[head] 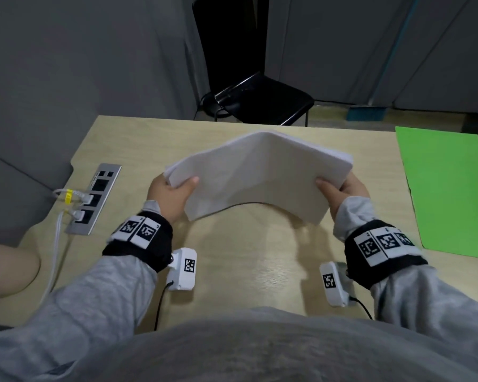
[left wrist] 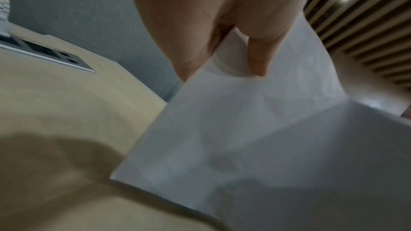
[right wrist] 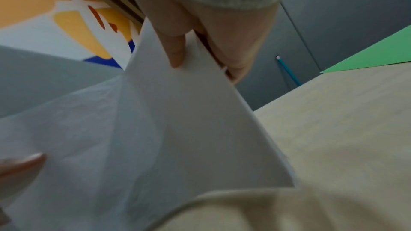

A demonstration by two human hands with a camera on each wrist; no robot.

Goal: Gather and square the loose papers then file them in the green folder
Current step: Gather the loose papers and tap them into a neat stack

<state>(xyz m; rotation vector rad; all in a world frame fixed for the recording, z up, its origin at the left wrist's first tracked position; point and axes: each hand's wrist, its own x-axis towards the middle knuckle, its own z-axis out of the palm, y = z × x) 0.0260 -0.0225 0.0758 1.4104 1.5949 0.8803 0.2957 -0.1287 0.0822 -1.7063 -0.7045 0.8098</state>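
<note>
A stack of white papers (head: 257, 172) hangs above the wooden desk (head: 249, 257), bowed upward in the middle like a tent. My left hand (head: 171, 191) pinches its left edge, thumb on the near face. My right hand (head: 340, 194) pinches the right edge the same way. In the left wrist view the thumb and fingers (left wrist: 258, 59) clamp the papers (left wrist: 255, 138). The right wrist view shows the fingers (right wrist: 175, 50) on the papers (right wrist: 173, 129). The green folder (head: 444, 188) lies flat at the desk's right side, also seen as the folder (right wrist: 375, 55) in the right wrist view.
A metal socket panel (head: 94, 199) with white plugs and cables sits in the desk's left part. A black chair (head: 262, 100) stands beyond the far edge. Grey partition walls surround the desk. A teal broom (head: 370, 111) leans at the back right.
</note>
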